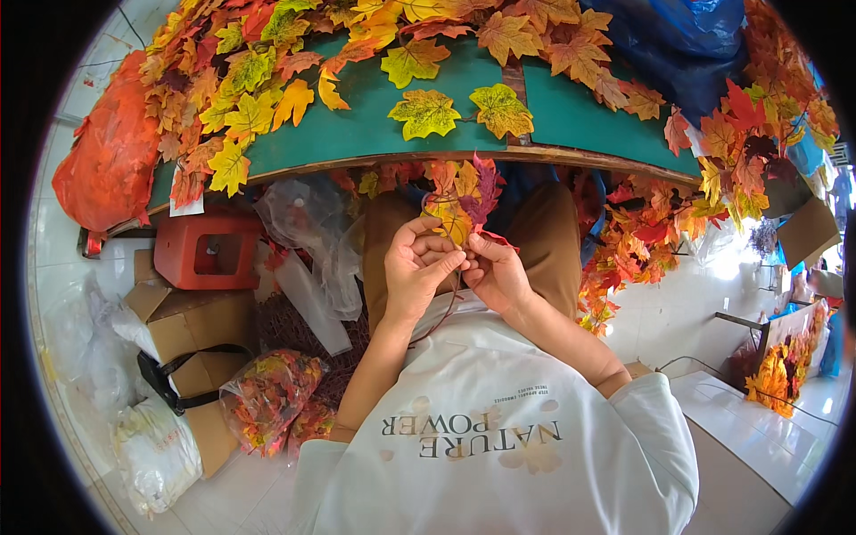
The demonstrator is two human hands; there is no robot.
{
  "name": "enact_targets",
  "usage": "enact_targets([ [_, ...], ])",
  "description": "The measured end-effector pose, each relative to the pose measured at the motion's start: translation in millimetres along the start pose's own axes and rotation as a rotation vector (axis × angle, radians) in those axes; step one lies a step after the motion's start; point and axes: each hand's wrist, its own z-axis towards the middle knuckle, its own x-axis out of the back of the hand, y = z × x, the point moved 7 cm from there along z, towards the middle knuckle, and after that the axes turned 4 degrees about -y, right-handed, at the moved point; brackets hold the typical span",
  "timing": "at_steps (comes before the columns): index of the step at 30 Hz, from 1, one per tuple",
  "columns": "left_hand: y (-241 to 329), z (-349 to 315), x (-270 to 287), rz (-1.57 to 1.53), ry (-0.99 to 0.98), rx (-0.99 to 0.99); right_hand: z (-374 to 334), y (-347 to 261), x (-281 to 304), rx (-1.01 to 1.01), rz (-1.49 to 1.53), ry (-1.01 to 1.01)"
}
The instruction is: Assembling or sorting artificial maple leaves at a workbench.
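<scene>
Leaf sprig (453,220), artificial, yellow and purple: just nearer than the edge of the green counter (348,135), on the hands' far side, long axis roughly near-far. Left hand (415,266), right hand (499,273): about equally close, both pinched on its base.

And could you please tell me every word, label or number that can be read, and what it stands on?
White T-shirt: large dark lettering across the front, legible but not copied here; the smaller print is too tiny to read surely.
White tag by the green table: any print is too small to read.
Nothing else is legible.
</scene>
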Motion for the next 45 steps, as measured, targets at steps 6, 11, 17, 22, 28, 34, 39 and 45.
enact_targets([
  [6, -0.4, 0.7, -1.5, 0.026, 0.003, 0.022, 2.9, 0.5, 3.2, 0.0, -0.021, -0.045],
  [11, -0.9, 0.1, -1.4, 0.038, 0.005, 0.038, 0.0, -2.3, 1.3, 0.044, -0.088, -0.009],
  [17, -3.9, 1.1, 0.6, 0.066, 0.016, 0.02, -2.0, -3.7, 2.5, 0.126, -0.127, 0.012],
  [22, -1.4, 2.4, 2.5, 0.151, 0.034, -0.036, -3.7, -4.5, 4.1, 0.214, -0.216, 0.016],
  [28, -2.0, 1.7, 2.6, 0.172, 0.101, -0.173, -3.7, -3.2, 2.7, 0.343, -0.406, 0.049],
  [34, -13.3, 2.1, 11.5, -0.023, 0.117, -0.095, 1.3, -1.8, 9.1, 0.353, -0.609, -0.034],
  [39, -13.7, 1.0, 15.0, -0.047, 0.077, -0.057, -0.8, -3.3, 3.6, 0.305, -0.397, -0.076],
  [45, -14.2, 3.1, 8.7, -0.106, 0.05, -0.088, 3.1, -4.3, 9.7, 0.191, -0.272, -0.09],
])
